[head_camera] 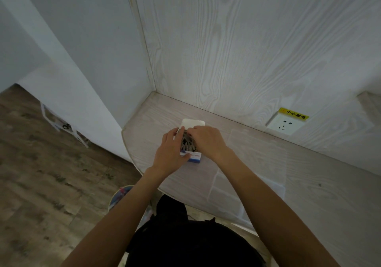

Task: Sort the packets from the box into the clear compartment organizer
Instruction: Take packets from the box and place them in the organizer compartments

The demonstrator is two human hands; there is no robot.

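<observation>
A small white and blue box point(194, 158) lies on the pale wood table point(309, 184), its white lid flap point(192, 123) raised at the far end. Several grey packets point(188, 144) fill the open box. My left hand point(171, 153) grips the box's left side, thumb on the blue front edge. My right hand point(206, 141) reaches into the box from the right, fingertips on the packets; whether it pinches one is hidden. The clear compartment organizer point(247, 184) lies to the right of the box, nearly invisible against the table.
A wall socket point(285, 123) with a yellow warning label sits in the wood-grain back wall. The table's rounded left edge point(132, 159) drops to a wooden floor. A colourful object point(120, 194) lies on the floor below the edge. A white frame point(61, 125) leans against the left wall.
</observation>
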